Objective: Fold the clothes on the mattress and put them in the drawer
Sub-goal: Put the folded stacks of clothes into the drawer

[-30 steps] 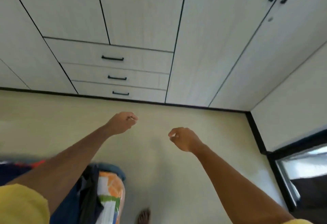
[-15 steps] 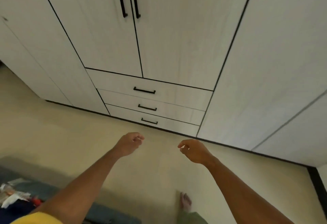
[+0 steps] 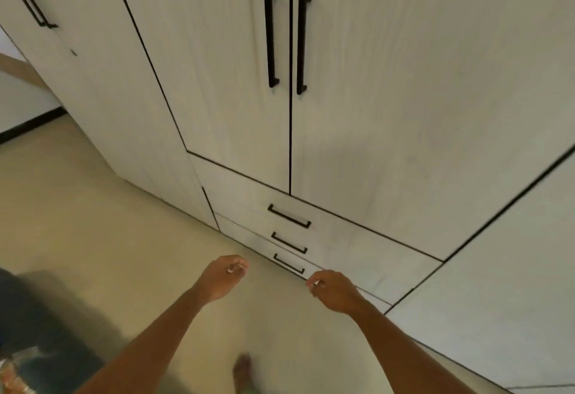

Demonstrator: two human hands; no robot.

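Three white drawers with black bar handles sit shut, stacked low in the wardrobe: top drawer (image 3: 339,232), middle drawer (image 3: 336,256), bottom drawer (image 3: 339,278). My left hand (image 3: 222,277) hangs over the floor just left of the bottom handle, fingers loosely curled and holding nothing. Just below and right of that handle is my right hand (image 3: 334,291), also loosely curled and empty. A blurred dark blue mattress edge (image 3: 46,328) shows at the lower left, with a bit of pale and reddish cloth (image 3: 14,375) on it.
Tall white wardrobe doors (image 3: 224,82) with long black handles rise above the drawers and run on to the right. The beige floor (image 3: 93,222) lies between mattress and wardrobe. My bare foot (image 3: 244,373) is at the bottom edge.
The view has swung and closed in on the wardrobe; the drawers are now much nearer, right beyond my hands. Both hands stay loosely curled and empty. The mattress has slid to the lower left corner.
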